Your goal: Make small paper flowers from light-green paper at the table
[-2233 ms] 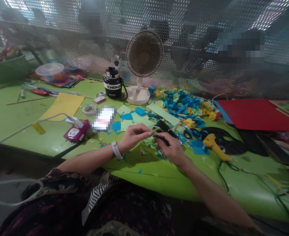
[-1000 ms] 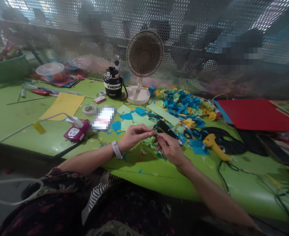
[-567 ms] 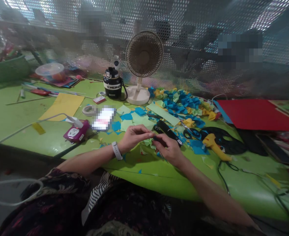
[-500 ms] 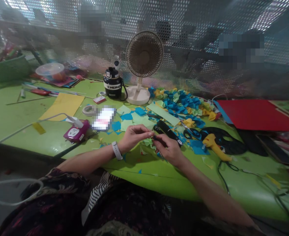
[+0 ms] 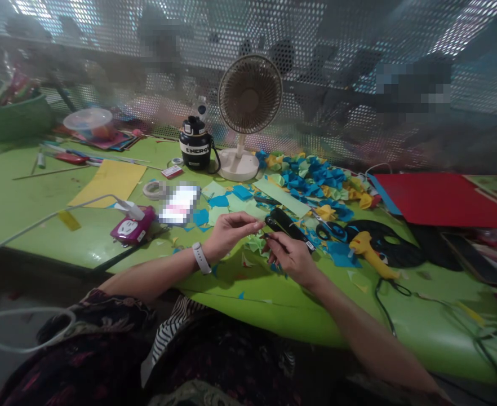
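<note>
My left hand (image 5: 233, 234), with a pale watch (image 5: 200, 258) on its wrist, is closed in a pinch of thumb and finger. Facing it, my right hand (image 5: 291, 256) has its fingertips pressed together and the other fingers curled. Whatever sits in either pinch is too small to make out. A crumpled light green paper piece (image 5: 254, 243) shows just below and between the fingertips. Behind my right hand lies a black stapler (image 5: 288, 225). Blue-handled scissors (image 5: 335, 230) rest to its right, among cut blue and green paper squares (image 5: 242, 192).
A heap of crumpled paper pieces (image 5: 316, 175) stands behind. Right are a yellow glue gun (image 5: 371, 254) with its cord and red sheets (image 5: 443, 197). A fan (image 5: 251, 96), a black bottle (image 5: 195, 145), a phone (image 5: 178, 204) and a purple power socket (image 5: 133, 226) stand beyond or left.
My fingertips, close together before, are now slightly apart. The right hand's fingertips have dropped a little, and the small dark thing at them shows less. Objects on the table stay put.
</note>
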Available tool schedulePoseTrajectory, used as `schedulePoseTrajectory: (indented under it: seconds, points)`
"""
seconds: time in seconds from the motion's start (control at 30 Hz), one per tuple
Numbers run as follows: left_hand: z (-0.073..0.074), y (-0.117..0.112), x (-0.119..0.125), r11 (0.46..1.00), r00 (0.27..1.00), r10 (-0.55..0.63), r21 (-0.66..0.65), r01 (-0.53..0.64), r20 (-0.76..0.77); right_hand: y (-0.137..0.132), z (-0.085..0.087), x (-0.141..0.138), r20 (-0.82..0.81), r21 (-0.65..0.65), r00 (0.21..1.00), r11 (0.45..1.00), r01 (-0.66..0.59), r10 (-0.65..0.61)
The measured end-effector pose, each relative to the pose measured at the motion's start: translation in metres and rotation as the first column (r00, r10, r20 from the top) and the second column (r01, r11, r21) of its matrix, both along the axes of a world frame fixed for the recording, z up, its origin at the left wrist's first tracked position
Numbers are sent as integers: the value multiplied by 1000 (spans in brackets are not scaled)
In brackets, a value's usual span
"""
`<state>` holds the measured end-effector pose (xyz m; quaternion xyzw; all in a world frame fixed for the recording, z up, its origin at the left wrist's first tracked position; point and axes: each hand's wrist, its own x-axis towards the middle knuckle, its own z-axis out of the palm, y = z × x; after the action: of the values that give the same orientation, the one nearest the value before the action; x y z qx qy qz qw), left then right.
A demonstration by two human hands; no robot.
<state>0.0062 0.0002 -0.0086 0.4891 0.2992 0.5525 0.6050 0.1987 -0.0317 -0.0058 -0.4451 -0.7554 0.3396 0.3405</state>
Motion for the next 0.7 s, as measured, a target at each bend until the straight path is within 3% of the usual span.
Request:
schedulePoseTrajectory:
  seconds: [0.47, 0.7]
  points:
    - [-4, 3, -1, 1000, 998, 12, -7, -11, 59, 0, 0, 1, -22, -45, 998, 997, 56, -57]
    - [1, 8, -3, 998, 996, 56, 20, -57, 75, 3, 1, 5, 47, 16, 996, 997, 78, -79]
